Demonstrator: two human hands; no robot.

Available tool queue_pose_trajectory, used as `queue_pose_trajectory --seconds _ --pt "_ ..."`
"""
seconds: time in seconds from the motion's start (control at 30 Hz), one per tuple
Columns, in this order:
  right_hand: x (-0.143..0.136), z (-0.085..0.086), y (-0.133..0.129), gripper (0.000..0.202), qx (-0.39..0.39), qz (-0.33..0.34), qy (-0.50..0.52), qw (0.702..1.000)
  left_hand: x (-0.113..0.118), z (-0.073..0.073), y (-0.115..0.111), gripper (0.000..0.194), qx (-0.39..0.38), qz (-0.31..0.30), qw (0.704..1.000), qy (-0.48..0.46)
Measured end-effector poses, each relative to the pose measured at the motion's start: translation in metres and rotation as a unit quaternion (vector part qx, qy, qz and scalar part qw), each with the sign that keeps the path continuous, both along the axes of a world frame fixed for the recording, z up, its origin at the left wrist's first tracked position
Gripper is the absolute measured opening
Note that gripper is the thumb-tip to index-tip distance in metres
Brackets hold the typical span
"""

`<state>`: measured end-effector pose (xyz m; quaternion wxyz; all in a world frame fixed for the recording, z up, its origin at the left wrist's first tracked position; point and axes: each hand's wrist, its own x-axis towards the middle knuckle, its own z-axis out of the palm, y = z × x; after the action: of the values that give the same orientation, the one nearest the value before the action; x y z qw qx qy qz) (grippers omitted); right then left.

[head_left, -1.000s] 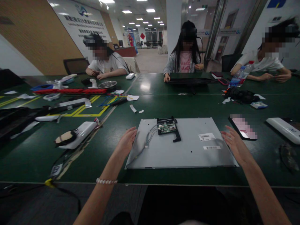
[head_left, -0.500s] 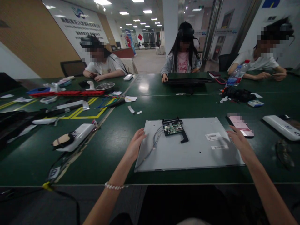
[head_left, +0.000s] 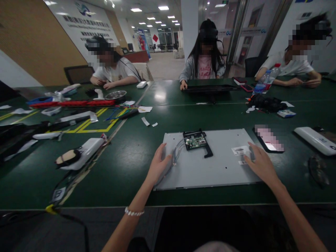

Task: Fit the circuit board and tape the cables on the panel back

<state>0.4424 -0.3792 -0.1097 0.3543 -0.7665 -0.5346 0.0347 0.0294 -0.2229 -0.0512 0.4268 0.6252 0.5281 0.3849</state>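
Observation:
A flat grey metal panel point(head_left: 210, 171) lies on the green table. Near its top edge sits a green circuit board point(head_left: 195, 140) in a black bracket point(head_left: 208, 151), with thin grey cables point(head_left: 176, 154) running down to the left. My left hand point(head_left: 159, 164) is over the panel's left side by the cables, fingers apart. Over the right side, beside the white labels point(head_left: 239, 150), my right hand point(head_left: 262, 164) has its thumb and fingers spread. Neither hand shows anything held; whether they touch the panel is hard to tell.
A phone point(head_left: 269, 139), a white device point(head_left: 315, 141) and glasses point(head_left: 318, 170) lie to the right. Another white device point(head_left: 88, 152) with cables is at left. Across the table point(head_left: 126, 189), three people sit, one touching a dark panel point(head_left: 210, 90). Bottles point(head_left: 265, 82) stand far right.
Both hands have moved inward over the panel from its side edges, their thumbs now showing spread. The view has shifted slightly.

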Motion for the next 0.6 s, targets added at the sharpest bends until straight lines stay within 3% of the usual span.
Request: queue_pose_trajectory --seconds 0.13,0.3,0.47,0.6 --pt "-0.004 0.002 0.003 0.065 0.006 0.014 0.014 1.0 0.002 -0.006 -0.003 0.058 0.103 -0.03 0.99 0.088" --pt "-0.024 0.021 0.025 0.066 0.014 0.016 0.087 0.996 0.006 -0.012 -0.007 0.054 0.146 -0.082 0.973 0.16" --pt "-0.058 0.054 0.074 0.08 -0.001 0.175 0.249 0.953 0.007 -0.014 -0.008 0.051 0.151 -0.088 0.973 0.148" --pt "-0.076 0.062 0.123 0.1 -0.093 0.294 0.14 0.941 0.005 -0.014 -0.007 0.047 0.162 -0.099 0.961 0.202"
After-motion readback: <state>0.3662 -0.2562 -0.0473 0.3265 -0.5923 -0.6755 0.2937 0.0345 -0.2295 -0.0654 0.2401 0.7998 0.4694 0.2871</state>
